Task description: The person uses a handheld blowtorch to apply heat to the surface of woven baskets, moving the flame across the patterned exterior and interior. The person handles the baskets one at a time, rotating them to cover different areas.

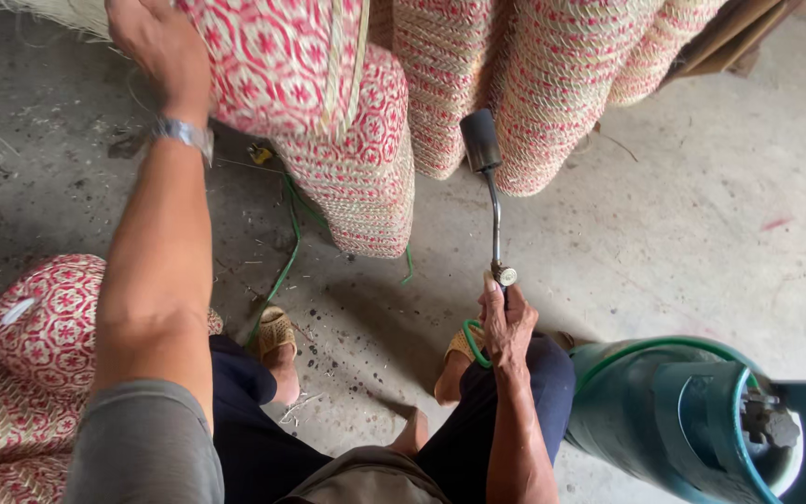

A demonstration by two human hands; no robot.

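My left hand (159,49) is raised at the top left and grips a red-and-cream woven basket (272,61), holding it up off the floor. My right hand (506,322) is shut on the handle of a gas torch (487,177). The torch's thin metal neck rises to a black nozzle that points toward the woven baskets. A green hose (474,347) loops from the torch handle beside my right knee. No flame is visible at the nozzle.
More woven baskets stand at the back (552,84) and one sits below the held basket (366,187). Others lie at the left (44,322). A teal gas cylinder (673,420) lies at the right. The floor is stained concrete (701,215). My sandalled feet are below.
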